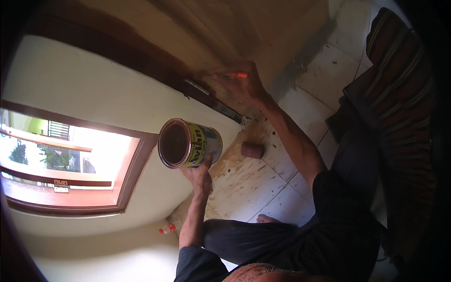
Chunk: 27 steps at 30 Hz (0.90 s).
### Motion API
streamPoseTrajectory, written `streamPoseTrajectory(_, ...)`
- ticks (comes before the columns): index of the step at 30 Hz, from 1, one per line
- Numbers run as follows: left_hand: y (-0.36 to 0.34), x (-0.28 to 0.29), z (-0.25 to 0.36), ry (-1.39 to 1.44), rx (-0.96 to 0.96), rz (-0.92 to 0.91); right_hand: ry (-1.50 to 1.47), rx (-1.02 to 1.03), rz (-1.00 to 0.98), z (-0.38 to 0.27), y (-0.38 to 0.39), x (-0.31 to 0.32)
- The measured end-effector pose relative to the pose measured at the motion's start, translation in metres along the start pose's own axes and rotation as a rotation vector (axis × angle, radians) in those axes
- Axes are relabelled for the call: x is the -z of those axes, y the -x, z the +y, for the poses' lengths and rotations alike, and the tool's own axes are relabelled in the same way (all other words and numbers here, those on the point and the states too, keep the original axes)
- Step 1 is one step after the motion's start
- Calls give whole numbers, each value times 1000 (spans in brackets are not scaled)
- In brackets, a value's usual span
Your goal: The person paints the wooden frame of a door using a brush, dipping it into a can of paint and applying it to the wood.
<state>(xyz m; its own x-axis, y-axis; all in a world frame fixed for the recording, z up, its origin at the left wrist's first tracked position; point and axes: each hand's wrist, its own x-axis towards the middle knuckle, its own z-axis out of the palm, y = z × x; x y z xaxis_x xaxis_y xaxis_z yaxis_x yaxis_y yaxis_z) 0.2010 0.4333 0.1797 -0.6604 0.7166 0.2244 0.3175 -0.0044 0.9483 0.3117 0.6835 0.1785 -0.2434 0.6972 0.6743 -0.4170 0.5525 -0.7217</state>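
Observation:
My left hand [199, 177] grips a paint can [206, 145] from below and behind. The can is yellow-green with a printed label, open and tilted toward me, its rim and inside stained dark brown. My right hand [249, 87] is closed around a paintbrush with a bright orange handle [238, 75]; motion smears its far end and my fingers. That hand is up against the lower part of a light brown wooden door [221, 33], close to its hinge [197, 87]. Dark brown coating covers the door frame [112, 47] and the door's edge beside it.
A reddish-brown rounded block [252, 150] lies on the brown-spattered tile floor [282, 197]. By the wall stands or lies a bottle with a red cap [167, 229]. A striped cloth [399, 89] drapes over furniture at right. An open window [61, 160] is at left.

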Motion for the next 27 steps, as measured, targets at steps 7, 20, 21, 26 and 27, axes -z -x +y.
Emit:
streamPoseTrajectory(7, -2, 2, 7, 45, -71, -14, 50, 316, -26, -40, -63, -15)
streamPoseTrajectory(20, -7, -4, 21, -1, -199, -54, 309, -70, -95, 25, 13, 39)
streamPoseTrajectory(21, -9, -4, 10, 14, -199, -60, 307, -1, -55, 7, -1, 36)
streamPoseTrajectory(26, -14, -22, 16, 8, -238, 33, 77, -22, 57, -120, -69, 19)
streamPoseTrajectory(27, -15, -20, 19, 1, -252, 21, 40, 16, 21, -144, -80, 14)
